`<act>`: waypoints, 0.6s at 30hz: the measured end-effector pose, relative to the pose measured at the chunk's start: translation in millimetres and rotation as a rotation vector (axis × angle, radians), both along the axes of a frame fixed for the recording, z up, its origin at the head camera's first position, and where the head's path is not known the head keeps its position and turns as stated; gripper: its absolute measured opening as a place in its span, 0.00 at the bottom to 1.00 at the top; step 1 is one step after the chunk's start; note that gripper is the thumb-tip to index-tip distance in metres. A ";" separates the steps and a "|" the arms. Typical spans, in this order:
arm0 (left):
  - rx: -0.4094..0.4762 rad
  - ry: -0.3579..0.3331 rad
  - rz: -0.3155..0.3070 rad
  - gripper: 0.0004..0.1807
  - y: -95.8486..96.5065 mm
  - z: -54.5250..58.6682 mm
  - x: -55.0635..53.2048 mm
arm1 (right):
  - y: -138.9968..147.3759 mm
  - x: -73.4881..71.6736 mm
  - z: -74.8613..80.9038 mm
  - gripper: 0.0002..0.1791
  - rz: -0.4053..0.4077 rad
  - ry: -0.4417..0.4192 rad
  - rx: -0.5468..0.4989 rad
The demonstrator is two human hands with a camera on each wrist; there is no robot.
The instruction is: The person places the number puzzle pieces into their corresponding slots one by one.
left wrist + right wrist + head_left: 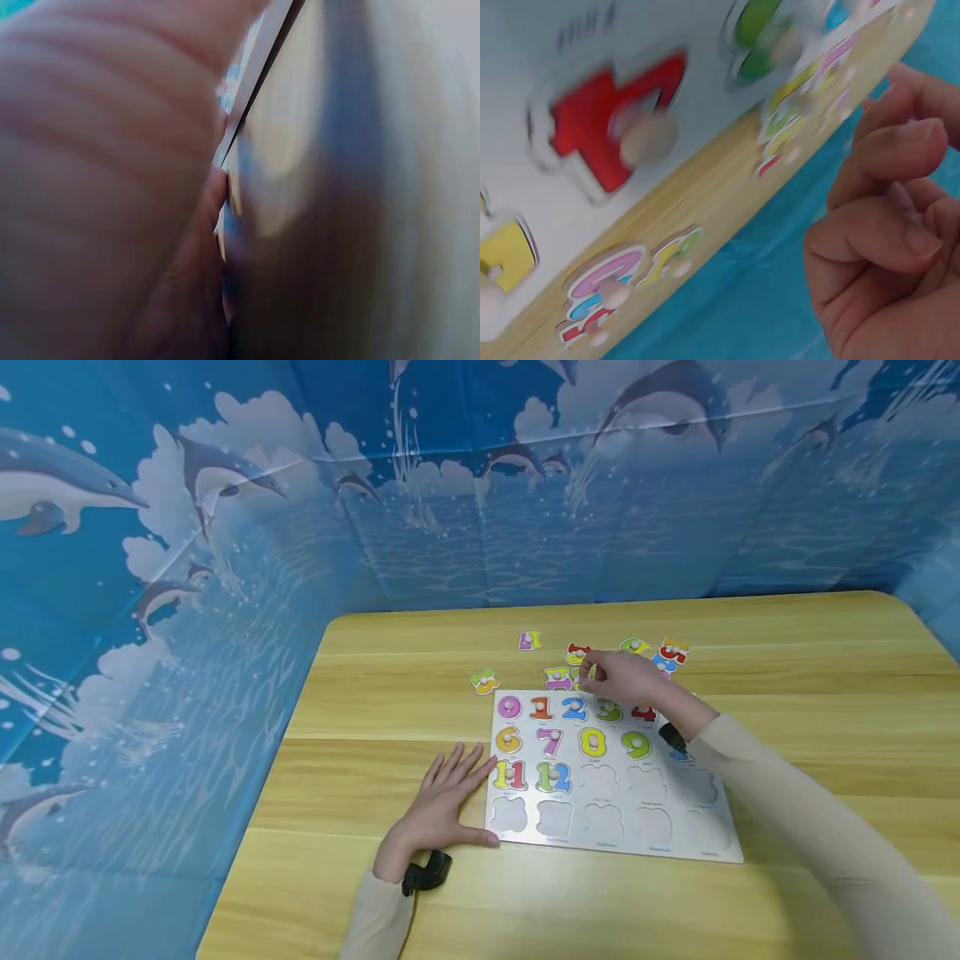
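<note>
A white number puzzle board (577, 842) lies on the table, with knobbed number pieces in its upper rows and bare recesses below, as at the lower left (509, 815). My left hand (444, 806) is spread flat at the board's left edge, thumb by the lower corner; it fills much of the left wrist view. Over the board's far edge hovers my right hand (622, 678), fingers loosely bent and no piece visible in them. Right by its fingertips are a pink-and-yellow number piece (558, 678) and a partly covered green one. The red 4 (600, 127) sits in its recess.
Loose pieces lie beyond the board: a purple-and-yellow one (529, 641), a green-and-orange one (484, 682), a red one (577, 653), and a cluster with a red-and-orange piece (673, 651) at right. A blue dolphin-print curtain (480, 543) hangs behind the wooden table (360, 710).
</note>
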State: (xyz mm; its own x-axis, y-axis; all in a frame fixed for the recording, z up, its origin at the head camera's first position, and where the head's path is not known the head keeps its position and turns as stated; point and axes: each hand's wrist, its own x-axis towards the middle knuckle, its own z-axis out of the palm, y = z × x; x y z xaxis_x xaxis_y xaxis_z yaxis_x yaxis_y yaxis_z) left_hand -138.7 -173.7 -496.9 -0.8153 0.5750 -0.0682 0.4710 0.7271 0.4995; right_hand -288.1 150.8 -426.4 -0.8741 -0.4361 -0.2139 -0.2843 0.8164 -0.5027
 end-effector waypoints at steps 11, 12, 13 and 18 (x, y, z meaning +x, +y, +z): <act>-0.001 -0.006 -0.006 0.59 0.5 -0.5 0.5 | 0.4 -21.6 -19.4 0.11 -0.025 -0.027 0.091; -0.004 -0.005 -0.005 0.59 0.5 -0.4 0.4 | 0.1 -22.0 -20.5 0.10 -0.027 -0.021 0.093; -0.007 -0.006 -0.004 0.59 0.4 -0.2 0.3 | -0.1 -22.4 -21.5 0.10 -0.026 -0.014 0.093; -0.019 -0.006 0.002 0.60 -0.2 0.2 -0.5 | 0.0 -23.4 -22.9 0.09 -0.011 0.013 0.102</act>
